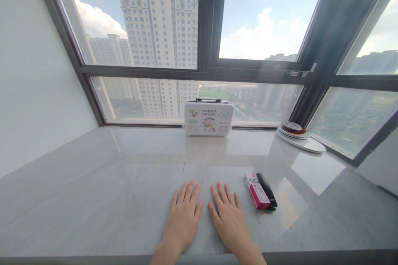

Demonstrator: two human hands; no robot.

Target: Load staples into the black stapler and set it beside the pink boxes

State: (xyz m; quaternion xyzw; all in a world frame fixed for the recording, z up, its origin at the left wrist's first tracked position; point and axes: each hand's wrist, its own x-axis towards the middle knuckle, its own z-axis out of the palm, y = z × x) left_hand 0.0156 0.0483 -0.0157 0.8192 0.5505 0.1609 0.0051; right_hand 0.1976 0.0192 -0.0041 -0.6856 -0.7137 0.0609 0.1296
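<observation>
My left hand (183, 217) lies flat on the grey marble-look sill (93, 198), palm down with its fingers stretched forward. Beside it, my right hand (229, 218) rests the same way, a small gap between the two thumbs. Neither holds anything. To the right of my right hand lie a small red-and-white box (258, 192) and a stapler-like black object (266, 190), side by side and touching. Farther back, against the window, a white carry case (209, 120) with cartoon prints and a dark handle stands upright.
A stack of plates (300, 138), with a brown-rimmed dish on top, sits in the far right corner by the window. Dark window frames (192, 73) bound the sill at the back and right. A white wall (40, 70) rises on the left.
</observation>
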